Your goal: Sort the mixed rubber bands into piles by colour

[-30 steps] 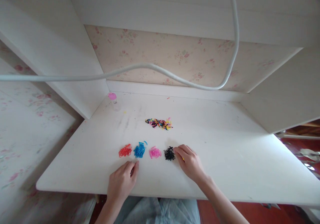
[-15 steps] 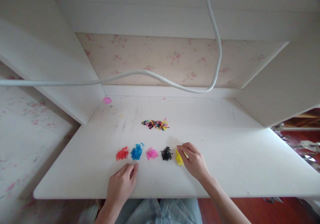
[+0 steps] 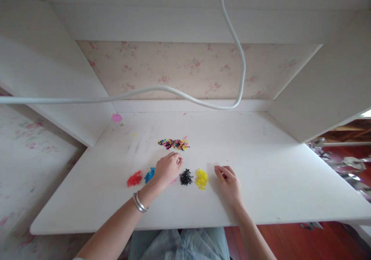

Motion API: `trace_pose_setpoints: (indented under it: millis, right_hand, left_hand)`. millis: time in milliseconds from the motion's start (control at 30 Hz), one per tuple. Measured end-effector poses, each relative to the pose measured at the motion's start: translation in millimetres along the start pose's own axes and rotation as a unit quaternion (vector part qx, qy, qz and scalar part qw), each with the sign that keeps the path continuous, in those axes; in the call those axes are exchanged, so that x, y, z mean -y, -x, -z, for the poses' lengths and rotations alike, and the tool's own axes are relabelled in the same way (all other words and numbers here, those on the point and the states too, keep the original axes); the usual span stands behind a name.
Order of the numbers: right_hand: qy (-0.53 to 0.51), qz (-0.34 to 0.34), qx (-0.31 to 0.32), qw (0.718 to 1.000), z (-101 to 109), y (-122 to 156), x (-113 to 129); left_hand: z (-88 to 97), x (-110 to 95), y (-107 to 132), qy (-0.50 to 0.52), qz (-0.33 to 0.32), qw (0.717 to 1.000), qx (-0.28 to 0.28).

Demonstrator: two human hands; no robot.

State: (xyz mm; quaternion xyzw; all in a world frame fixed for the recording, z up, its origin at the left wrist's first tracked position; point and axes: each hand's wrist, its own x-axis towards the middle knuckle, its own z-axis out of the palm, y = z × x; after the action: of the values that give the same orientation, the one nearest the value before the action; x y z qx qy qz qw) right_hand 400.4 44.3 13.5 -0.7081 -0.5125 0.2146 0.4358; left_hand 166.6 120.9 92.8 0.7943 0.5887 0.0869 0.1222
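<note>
I see a white desk (image 3: 261, 194) with a rounded front left corner and grey smudges (image 3: 133, 144) toward the back of its top. Behind the desk runs a strip of cream wallpaper (image 3: 199, 64) with pink flowers, and above that a broad white board (image 3: 174, 24) in duller light. White panels stand at the desk's left (image 3: 63, 74) and right (image 3: 307, 86) ends. A pale cable (image 3: 162, 88) curves in the air above it. Beyond its left side is a pale flowered wall (image 3: 31, 147); below its front edge, I notice glossy reddish-brown flooring (image 3: 278, 240). Blurred clutter (image 3: 353, 163) sits past its right side.
</note>
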Motion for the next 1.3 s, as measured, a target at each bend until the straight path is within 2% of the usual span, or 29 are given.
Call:
trace_pose_setpoints:
  millis: [200,433,800,1067,1300]
  right_hand:
    - [0.003,-0.003,0.003,1.0,0.6,-5.5,0.3]
    - [0.002,-0.003,0.0,1.0,0.0,-7.8,-1.7]
    - [0.012,0.002,-0.011,1.0,-1.1,-7.8,-1.2]
    - [0.008,-0.003,-0.002,1.0,0.7,-7.6,1.6]
    - [0.012,-0.008,0.005,1.0,1.4,-7.4,2.7]
  left_hand:
    - [-20.8,-11.0,-45.9,-0.017,-0.019,1.0,-0.006]
    - [-32.1,-13.7,-66.6,-0.04,-0.057,0.998,-0.003]
    - [-41.8,-15.4,-75.1,-0.069,-0.072,0.995,0.015]
    - [-35.2,-15.1,-67.2,-0.04,-0.059,0.997,0.008]
    - [-26.1,-2.3,-58.6,-0.015,-0.043,0.999,-0.013]
